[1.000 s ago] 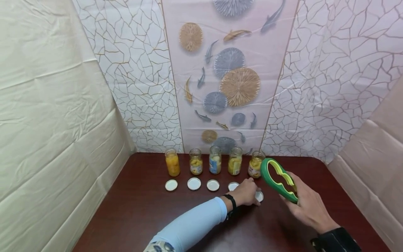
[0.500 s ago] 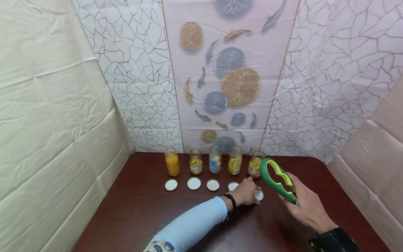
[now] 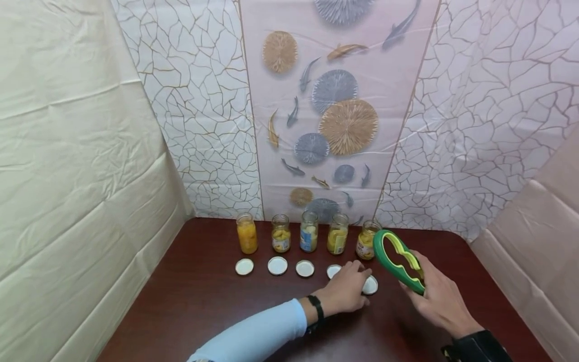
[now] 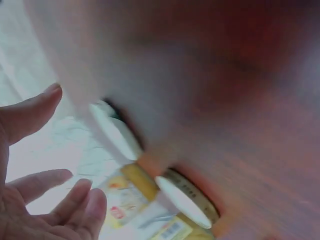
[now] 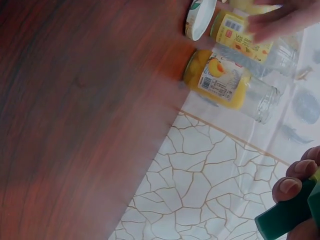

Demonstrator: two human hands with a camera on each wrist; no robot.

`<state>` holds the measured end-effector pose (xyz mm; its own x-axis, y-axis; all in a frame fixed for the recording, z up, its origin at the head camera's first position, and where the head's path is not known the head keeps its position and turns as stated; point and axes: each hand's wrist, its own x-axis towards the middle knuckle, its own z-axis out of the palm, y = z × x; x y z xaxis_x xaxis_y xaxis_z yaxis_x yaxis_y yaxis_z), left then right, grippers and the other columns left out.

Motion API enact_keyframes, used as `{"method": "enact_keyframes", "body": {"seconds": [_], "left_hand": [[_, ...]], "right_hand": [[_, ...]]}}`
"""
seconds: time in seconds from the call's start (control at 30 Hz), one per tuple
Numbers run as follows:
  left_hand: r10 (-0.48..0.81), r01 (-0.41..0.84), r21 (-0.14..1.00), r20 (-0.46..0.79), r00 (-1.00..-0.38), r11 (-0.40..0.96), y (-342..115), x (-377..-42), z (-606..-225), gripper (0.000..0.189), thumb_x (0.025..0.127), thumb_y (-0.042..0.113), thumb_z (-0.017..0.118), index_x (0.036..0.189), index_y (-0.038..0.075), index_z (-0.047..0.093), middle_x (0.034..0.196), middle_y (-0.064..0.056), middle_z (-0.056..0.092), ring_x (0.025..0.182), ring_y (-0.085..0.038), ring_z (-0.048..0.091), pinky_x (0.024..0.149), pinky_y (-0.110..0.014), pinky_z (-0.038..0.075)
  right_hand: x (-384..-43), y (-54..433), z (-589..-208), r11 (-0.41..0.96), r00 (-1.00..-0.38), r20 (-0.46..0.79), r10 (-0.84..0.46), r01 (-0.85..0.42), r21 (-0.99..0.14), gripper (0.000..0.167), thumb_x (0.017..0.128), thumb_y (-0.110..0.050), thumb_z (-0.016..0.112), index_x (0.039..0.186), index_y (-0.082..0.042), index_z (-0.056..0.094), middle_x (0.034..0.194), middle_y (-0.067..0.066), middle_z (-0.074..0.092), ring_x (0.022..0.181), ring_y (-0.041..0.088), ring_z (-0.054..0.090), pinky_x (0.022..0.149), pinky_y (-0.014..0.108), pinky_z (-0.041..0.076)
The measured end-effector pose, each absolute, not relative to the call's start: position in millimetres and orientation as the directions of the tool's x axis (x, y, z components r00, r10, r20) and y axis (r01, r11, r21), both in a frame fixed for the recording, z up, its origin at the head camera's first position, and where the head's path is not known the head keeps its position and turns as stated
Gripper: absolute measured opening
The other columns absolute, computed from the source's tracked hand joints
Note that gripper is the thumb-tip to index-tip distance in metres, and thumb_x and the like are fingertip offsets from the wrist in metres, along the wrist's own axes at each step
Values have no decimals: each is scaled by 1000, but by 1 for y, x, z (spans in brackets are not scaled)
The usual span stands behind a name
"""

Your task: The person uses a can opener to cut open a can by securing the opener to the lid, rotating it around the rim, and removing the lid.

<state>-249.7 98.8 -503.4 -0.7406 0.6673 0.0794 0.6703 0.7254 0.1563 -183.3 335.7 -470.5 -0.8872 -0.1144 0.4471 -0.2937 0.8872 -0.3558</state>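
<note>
My left hand (image 3: pixel 347 289) is over the table beside the rightmost lid (image 3: pixel 370 285), which lies with its white inside up. In the left wrist view the fingers and thumb (image 4: pixel 30 116) are spread apart with nothing between them, and lids lie beyond them. Part of another lid (image 3: pixel 333 271) shows behind that hand. On the right, my right hand (image 3: pixel 440 297) grips a green jar opener (image 3: pixel 391 265) with a yellow-green wavy inner edge, raised in front of the rightmost jar (image 3: pixel 365 245). The right wrist view shows fingertips (image 5: pixel 290 186) on its green handle.
Lidless glass jars of yellow fruit stand in a row at the back: one deep orange (image 3: pixel 247 236), others paler (image 3: pixel 281 239), (image 3: pixel 309 236), (image 3: pixel 337 239). Three more lids (image 3: pixel 244 267), (image 3: pixel 277 265), (image 3: pixel 305 268) lie before them on the dark red table (image 3: pixel 217 311). Cloth walls (image 3: pixel 217 125) enclose it.
My left hand has come off the rightmost lid and drawn slightly back toward the left, so more of the lid shows. My right hand keeps its grip on the jar opener, almost still.
</note>
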Motion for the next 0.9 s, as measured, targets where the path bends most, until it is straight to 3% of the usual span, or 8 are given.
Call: {"method": "enact_keyframes", "body": {"seconds": [0.13, 0.37, 0.6, 0.9], "left_hand": [[682, 691, 208, 124, -720, 692, 67, -221, -497, 68, 94, 51, 80, 152, 22, 60, 144, 3, 61, 130, -11, 58, 110, -24, 51], [606, 669, 275, 286, -742, 690, 6, -179, -502, 57, 94, 42, 84, 142, 17, 69, 135, 0, 66, 125, -15, 63, 106, -36, 55], [532, 635, 306, 358, -767, 709, -20, -172, -503, 55, 92, 41, 85, 139, 17, 70, 132, -1, 67, 120, -18, 64, 101, -41, 56], [483, 575, 375, 316, -817, 727, -32, -171, -507, 53, 92, 41, 85, 138, 17, 71, 130, 0, 67, 116, -18, 65, 100, -45, 56]], "right_hand": [[-182, 338, -474, 893, -895, 434, -107, -279, -354, 79, 90, -34, 83, 154, -6, 45, 118, 17, 70, 92, 25, 64, 65, 38, 46], [-180, 343, -480, 894, -901, 422, -95, -263, -362, 77, 89, -31, 83, 152, -6, 46, 116, 14, 70, 92, 23, 62, 66, 39, 46], [-179, 343, -482, 898, -898, 432, -80, -253, -359, 79, 87, -29, 85, 152, -6, 47, 113, 14, 71, 89, 22, 61, 65, 38, 44], [-182, 345, -486, 920, -912, 410, 3, -159, -359, 75, 91, -38, 81, 151, -9, 47, 116, 14, 69, 91, 28, 66, 62, 42, 47]]}}
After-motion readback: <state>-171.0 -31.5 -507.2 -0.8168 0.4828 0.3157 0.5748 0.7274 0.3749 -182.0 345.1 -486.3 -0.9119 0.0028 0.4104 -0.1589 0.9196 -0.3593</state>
